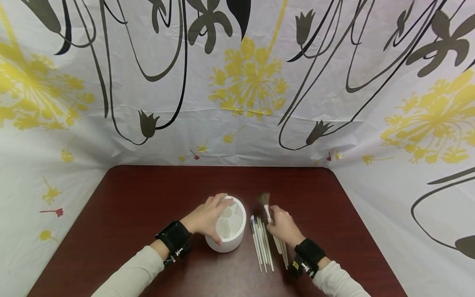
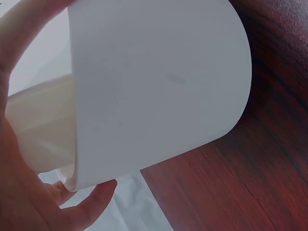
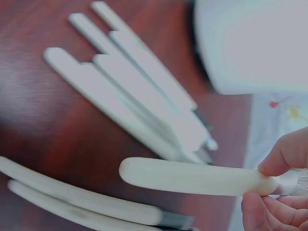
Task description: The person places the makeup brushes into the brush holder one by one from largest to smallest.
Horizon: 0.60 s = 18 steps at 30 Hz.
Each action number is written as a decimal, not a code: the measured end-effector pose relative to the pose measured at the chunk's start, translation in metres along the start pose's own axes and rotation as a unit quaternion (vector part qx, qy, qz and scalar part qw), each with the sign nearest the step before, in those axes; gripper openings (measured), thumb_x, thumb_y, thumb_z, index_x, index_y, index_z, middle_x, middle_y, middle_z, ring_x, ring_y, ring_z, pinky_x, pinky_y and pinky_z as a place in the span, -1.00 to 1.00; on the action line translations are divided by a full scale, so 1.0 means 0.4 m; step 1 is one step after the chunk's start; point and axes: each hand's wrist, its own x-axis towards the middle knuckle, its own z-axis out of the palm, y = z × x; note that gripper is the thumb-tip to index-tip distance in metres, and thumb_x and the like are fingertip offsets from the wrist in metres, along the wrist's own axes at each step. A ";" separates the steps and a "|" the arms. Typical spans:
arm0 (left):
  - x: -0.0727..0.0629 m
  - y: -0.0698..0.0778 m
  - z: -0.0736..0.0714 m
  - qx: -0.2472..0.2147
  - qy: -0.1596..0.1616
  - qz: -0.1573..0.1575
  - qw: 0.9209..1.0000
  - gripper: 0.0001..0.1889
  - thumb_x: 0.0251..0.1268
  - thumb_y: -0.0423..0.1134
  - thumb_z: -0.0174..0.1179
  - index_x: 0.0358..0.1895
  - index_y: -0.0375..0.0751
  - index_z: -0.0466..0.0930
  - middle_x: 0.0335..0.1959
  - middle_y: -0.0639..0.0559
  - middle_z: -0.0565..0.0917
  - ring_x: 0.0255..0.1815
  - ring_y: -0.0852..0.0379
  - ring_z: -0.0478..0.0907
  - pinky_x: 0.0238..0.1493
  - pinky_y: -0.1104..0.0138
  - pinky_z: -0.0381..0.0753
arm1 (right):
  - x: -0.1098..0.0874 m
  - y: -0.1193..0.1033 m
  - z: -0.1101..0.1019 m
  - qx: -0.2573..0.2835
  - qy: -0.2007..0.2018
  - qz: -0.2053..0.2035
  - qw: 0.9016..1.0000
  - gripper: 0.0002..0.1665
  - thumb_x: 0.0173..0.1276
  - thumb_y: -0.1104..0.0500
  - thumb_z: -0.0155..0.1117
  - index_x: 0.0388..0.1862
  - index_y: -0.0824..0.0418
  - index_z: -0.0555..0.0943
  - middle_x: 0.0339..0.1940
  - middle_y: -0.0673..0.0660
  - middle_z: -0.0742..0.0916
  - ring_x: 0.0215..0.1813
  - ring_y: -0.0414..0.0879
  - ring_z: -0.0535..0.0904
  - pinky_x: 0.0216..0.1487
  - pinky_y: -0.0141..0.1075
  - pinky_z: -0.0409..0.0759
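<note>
My left hand (image 1: 205, 217) grips a round white pot (image 1: 233, 244) by its rim, thumb at the near side and fingers over the far side. Divided compartments show in the pot's top. In the left wrist view the pot's smooth wall (image 2: 159, 91) leans across the picture. My right hand (image 1: 286, 227) pinches a wide paintbrush (image 3: 192, 177) near its metal collar. The bristles point away from me, and the pale handle's rounded end is free over the other brushes.
Several thin paintbrushes (image 1: 262, 245) lie side by side just right of the pot. More pale-handled brushes (image 3: 77, 197) lie beneath my right hand. The dark red table (image 1: 156, 189) ends at a white flowered cloth (image 1: 237, 136) behind and on both sides.
</note>
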 end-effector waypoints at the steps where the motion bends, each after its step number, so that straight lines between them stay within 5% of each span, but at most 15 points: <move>1: 0.001 -0.001 -0.001 -0.001 -0.001 0.000 1.000 0.25 -0.70 0.17 0.53 0.34 -0.03 0.09 0.32 -0.14 0.08 0.15 -0.15 0.23 -0.16 0.14 0.48 | 0.003 -0.008 -0.009 0.006 0.009 -0.005 1.000 -0.39 0.00 0.37 0.20 0.11 0.46 0.35 -0.55 0.09 0.50 -0.67 -0.25 0.27 -0.68 -0.41 0.25; 18: 0.013 -0.010 -0.005 -0.002 -0.016 -0.003 1.000 0.27 -0.71 0.15 0.54 0.36 0.02 0.07 0.33 -0.10 0.06 0.17 -0.10 0.21 -0.10 0.18 0.46 | 0.040 -0.115 -0.111 0.038 0.121 -0.134 0.983 -0.44 0.01 0.40 0.27 0.03 0.38 0.32 -0.45 0.11 0.53 -0.48 -0.15 0.46 -0.51 -0.39 0.41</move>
